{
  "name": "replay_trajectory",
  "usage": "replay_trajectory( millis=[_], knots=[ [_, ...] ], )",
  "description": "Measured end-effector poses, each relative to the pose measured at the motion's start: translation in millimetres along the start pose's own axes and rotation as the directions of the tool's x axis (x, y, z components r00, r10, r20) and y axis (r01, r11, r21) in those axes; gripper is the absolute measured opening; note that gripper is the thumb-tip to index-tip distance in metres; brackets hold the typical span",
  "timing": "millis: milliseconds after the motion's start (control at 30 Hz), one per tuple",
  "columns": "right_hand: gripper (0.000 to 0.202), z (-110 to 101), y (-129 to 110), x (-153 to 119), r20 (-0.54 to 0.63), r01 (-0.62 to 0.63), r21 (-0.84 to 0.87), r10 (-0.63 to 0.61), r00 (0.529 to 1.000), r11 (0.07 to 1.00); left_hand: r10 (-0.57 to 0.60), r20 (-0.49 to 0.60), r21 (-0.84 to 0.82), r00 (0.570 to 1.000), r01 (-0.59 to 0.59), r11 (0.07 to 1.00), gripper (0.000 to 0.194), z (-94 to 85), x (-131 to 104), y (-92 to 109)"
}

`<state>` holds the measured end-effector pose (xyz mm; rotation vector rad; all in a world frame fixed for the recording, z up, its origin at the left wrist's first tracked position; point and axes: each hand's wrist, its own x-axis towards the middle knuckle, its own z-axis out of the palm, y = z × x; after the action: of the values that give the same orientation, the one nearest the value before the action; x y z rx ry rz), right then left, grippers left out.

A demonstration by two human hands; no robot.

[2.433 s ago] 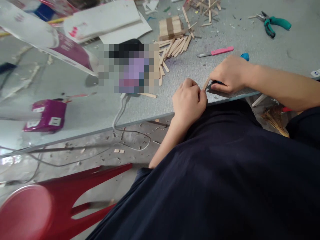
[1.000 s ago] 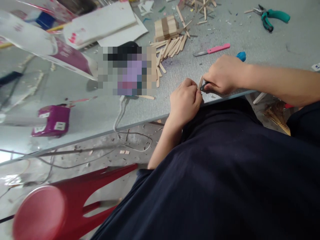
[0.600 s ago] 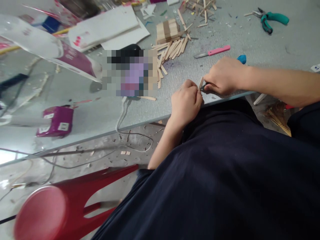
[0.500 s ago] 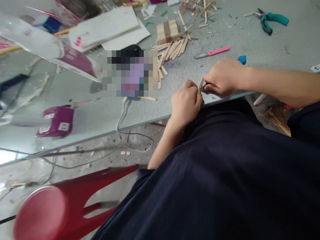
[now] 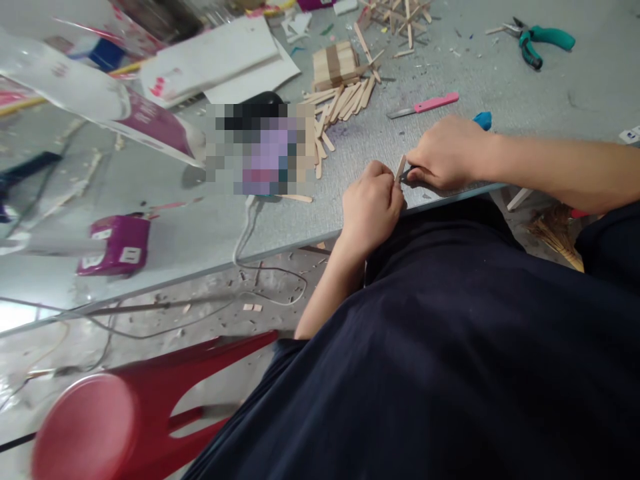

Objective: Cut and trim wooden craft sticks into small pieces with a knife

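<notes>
Near the table's front edge, my left hand (image 5: 373,203) is closed around a wooden craft stick (image 5: 401,167), whose pale end sticks up between the two hands. My right hand (image 5: 447,155) grips a blue-handled tool (image 5: 483,121); its dark tip (image 5: 407,173) meets the stick. The fist hides most of the tool, so its exact kind is unclear. Beyond the hands, a pink-handled craft knife (image 5: 436,102) lies on the table. Loose craft sticks (image 5: 349,101) are spread to the left, below a banded bundle of sticks (image 5: 334,65).
Teal-handled pliers (image 5: 550,37) lie at the back right. Glued sticks (image 5: 400,17) sit at the back. A pixelated patch (image 5: 270,150) covers something with a white cable (image 5: 241,237) hanging off the table edge. A bottle (image 5: 155,120) and purple box (image 5: 120,243) are left; a red stool (image 5: 90,420) stands below.
The view has shifted very slightly. Both hands keep almost the same position and hold on the craft stick and the tool.
</notes>
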<state>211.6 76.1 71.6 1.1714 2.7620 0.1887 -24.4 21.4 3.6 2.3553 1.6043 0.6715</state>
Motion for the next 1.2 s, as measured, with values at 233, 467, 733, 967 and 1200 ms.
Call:
replay_trajectory(
  millis=[233, 467, 733, 967, 1200],
  knots=[
    [0.047, 18, 15, 6, -0.037, 0.046, 0.069, -0.043, 0.998, 0.997, -0.016, -0.049, -0.099, 0.999, 0.012, 0.995, 0.038, 2.2, 1, 0],
    [0.046, 33, 31, 7, -0.135, 0.141, 0.158, -0.120, 0.983, 0.977, -0.037, 0.008, -0.300, 0.999, 0.038, 0.953, 0.036, -10.0, 2, 1],
    [0.052, 41, 44, 8, -0.293, 0.177, 0.207, -0.112, 0.949, 0.962, 0.006, 0.032, -0.395, 0.999, 0.007, 0.919, 0.037, -14.8, 2, -2],
    [0.031, 39, 49, 4, -0.376, 0.282, 0.284, -0.164, 0.912, 0.916, 0.018, 0.063, -0.359, 0.998, 0.006, 0.933, 0.034, -12.7, 2, 0],
    [0.020, 48, 51, 8, -0.278, 0.287, 0.239, -0.218, 0.936, 0.928, 0.024, 0.055, -0.425, 0.998, 0.001, 0.905, 0.020, -54.6, 15, -2]
  ],
)
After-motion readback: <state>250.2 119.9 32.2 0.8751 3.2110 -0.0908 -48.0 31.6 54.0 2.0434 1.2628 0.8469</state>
